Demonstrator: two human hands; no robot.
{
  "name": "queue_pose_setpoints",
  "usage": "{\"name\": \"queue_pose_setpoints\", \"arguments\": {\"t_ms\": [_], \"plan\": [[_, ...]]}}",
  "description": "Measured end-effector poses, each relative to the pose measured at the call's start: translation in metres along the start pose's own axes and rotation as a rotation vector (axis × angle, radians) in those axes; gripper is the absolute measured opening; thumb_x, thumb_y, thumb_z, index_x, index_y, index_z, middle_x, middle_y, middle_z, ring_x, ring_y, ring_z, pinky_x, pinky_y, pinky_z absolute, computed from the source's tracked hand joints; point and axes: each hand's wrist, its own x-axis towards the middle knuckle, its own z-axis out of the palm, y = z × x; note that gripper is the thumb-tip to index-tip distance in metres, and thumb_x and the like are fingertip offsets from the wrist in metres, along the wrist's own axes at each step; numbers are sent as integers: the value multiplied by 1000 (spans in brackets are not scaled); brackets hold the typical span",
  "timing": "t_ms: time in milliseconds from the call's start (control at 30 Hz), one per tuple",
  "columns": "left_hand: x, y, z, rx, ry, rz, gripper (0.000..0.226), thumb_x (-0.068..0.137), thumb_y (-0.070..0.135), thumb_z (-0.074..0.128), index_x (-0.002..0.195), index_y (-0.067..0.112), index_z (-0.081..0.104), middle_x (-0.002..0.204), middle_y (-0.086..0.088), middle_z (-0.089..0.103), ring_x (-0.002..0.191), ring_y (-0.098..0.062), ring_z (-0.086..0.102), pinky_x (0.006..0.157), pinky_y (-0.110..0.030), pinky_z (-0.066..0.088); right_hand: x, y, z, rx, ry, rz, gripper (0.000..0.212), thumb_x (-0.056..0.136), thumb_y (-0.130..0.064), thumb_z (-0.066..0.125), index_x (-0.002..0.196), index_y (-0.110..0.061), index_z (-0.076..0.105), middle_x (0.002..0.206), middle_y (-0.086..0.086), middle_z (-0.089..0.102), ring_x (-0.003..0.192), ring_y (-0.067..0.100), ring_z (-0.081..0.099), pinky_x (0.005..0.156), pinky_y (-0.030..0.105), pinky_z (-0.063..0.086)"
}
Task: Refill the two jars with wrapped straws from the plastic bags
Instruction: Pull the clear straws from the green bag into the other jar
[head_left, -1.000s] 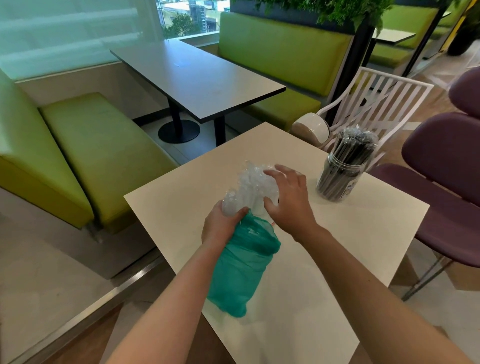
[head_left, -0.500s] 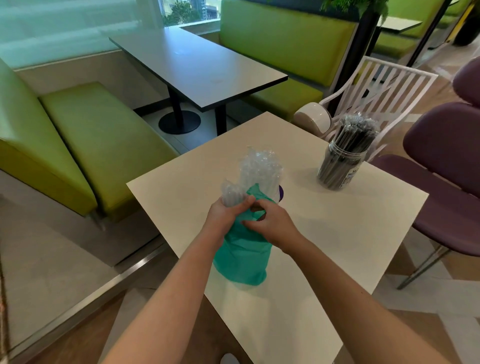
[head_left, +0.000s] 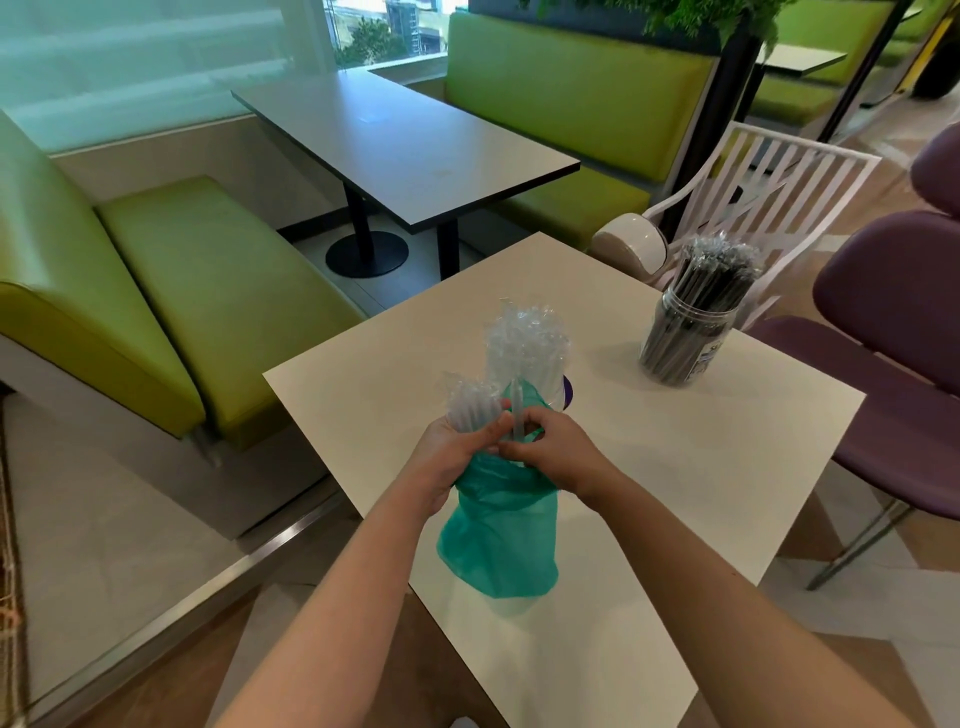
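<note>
Between both hands (head_left: 498, 447), green bag (head_left: 501, 540), apparently gripped

We see near table (head_left: 675, 467) under both hands. Left hand (head_left: 452, 457) and right hand (head_left: 556, 452) touch at bag (head_left: 498, 540) mouth, near table's front-left edge. Straw bundle (head_left: 467, 405) in left hand. Nearer jar (head_left: 524, 348) just behind hands. Farther jar (head_left: 691, 332) well right, toward back corner. Chair (head_left: 769, 176) behind it; second table (head_left: 405, 135) beyond.

**Right hand drops from jar to bag**

Your right hand (head_left: 558, 454), earlier spread over the straws in the jar (head_left: 527, 348), now pinches a single straw (head_left: 516, 415) at the mouth of the green bag (head_left: 501, 540), meeting your left hand (head_left: 457, 457).
</note>
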Motion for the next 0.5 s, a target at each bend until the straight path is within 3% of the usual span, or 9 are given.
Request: {"name": "queue_pose_setpoints", "arguments": {"t_ms": [167,233,367,500], "plan": [[2,-2,-2,31,44,14,53,65,32,82,111,8,71,104,-14,74,98,-30,70,89,-40,56,5,6,-3,76,-98,70,59,75,-45,78,124,-19,58,115,2,66,106,21,64,97,41,52],[4,-1,-3,14,44,23,51,66,31,80,111,8,71,104,-14,74,98,-30,71,86,-38,57,8,9,-7,107,-114,69,65,72,-52,77,125,-20,56,116,1,67,107,20,65,97,41,53],[10,-2,-5,63,83,58,40,76,29,78,107,4,72,99,-17,74,94,-33,71,83,-40,59,13,8,-11,28,-80,32,37,91,-37,64,119,-14,55,112,2,67,105,19,63,95,38,51],[25,-10,-8,388,267,145,44,74,49,78,100,15,70,91,-3,75,87,-21,72,83,-42,57,10,3,-15,-32,12,-27,24,99,-30,52,111,-11,61,99,-5,69,100,14,61,90,29,47]]}}
